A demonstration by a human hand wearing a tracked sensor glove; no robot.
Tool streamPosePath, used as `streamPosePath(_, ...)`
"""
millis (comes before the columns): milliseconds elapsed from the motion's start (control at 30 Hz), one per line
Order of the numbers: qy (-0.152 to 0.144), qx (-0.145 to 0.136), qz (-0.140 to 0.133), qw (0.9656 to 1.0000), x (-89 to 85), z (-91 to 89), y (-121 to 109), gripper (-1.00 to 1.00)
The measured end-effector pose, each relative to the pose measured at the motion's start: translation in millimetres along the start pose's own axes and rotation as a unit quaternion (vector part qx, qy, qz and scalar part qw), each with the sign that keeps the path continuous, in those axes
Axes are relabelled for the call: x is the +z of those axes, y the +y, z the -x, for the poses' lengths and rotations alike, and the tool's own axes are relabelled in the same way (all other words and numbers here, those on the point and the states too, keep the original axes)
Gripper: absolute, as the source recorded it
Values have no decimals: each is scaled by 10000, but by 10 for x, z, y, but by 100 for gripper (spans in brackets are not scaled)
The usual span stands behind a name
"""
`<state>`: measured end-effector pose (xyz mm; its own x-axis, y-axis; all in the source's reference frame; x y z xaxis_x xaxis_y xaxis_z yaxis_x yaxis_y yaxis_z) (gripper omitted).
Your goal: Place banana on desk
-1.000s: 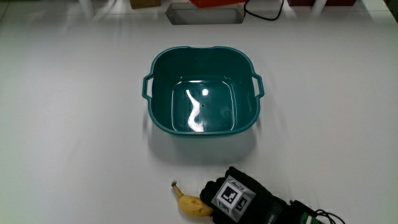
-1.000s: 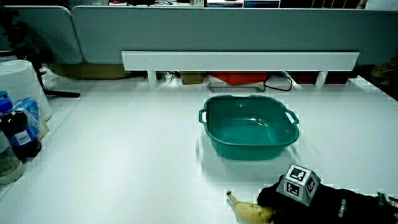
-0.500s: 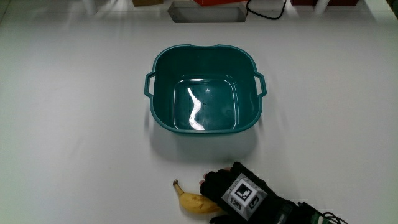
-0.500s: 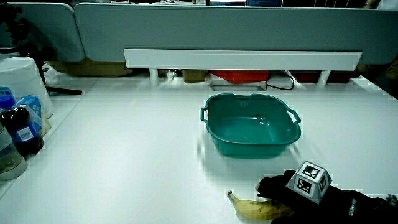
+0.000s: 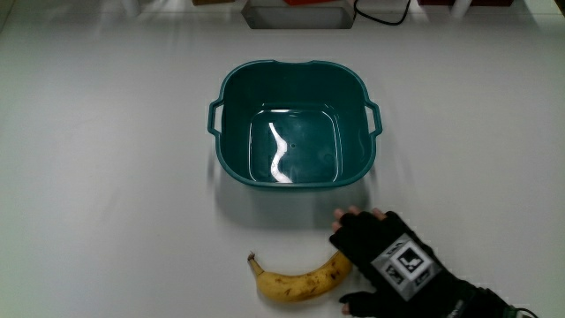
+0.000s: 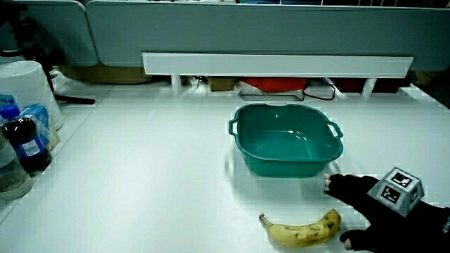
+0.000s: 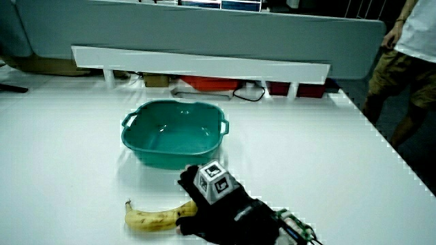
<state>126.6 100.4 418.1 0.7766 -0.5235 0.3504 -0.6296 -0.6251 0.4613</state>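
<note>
A yellow banana (image 5: 298, 277) with brown specks lies flat on the white table, nearer to the person than the teal basin (image 5: 293, 124); both side views show the banana (image 6: 302, 230) (image 7: 157, 218). The gloved hand (image 5: 388, 264) rests beside the banana's blunt end, fingers spread and holding nothing, fingertips pointing toward the basin. It shows too in both side views, hand (image 6: 380, 204) (image 7: 211, 197), with the patterned cube on its back. The basin (image 6: 287, 139) (image 7: 174, 134) holds only a shine of light.
Bottles (image 6: 25, 144) and a white bucket (image 6: 28, 91) stand at the table's edge in a side view. A white shelf (image 6: 278, 65) runs along the low partition, with a red object and cables under it.
The hand has let go of the banana and slid off it, away toward the basin's nearer corner. The whole banana now lies uncovered on the table.
</note>
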Motion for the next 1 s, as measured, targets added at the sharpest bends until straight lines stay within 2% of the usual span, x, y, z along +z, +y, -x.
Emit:
streamPosePath(100, 46, -247, -19, 9997, 45, -122, -86, -100)
streamPosePath(133, 2, -294, -134, 9995, 25, -182, -111, -100)
streamPosePath(200, -87, -410, -129, 9990, 37, -272, -157, -100)
streamPosePath(233, -249, -536, -180, 9981, 36, -317, -180, -100)
streamPosePath(400, -347, -744, -310, 9961, 0, -532, -302, -100)
streamPosePath(500, -732, -900, -506, 9920, -30, -632, -371, -100)
streamPosePath(667, -842, -971, -604, 9899, -67, -690, -426, -100)
streamPosePath(833, -835, -986, -541, 9901, -84, -691, -429, -100)
streamPosePath(867, -742, -1011, -533, 9907, -69, -681, -429, -100)
streamPosePath(967, -864, -978, -564, 9898, -91, -685, -421, -100)
streamPosePath(1000, -782, -975, -563, 9906, -81, -676, -419, -100)
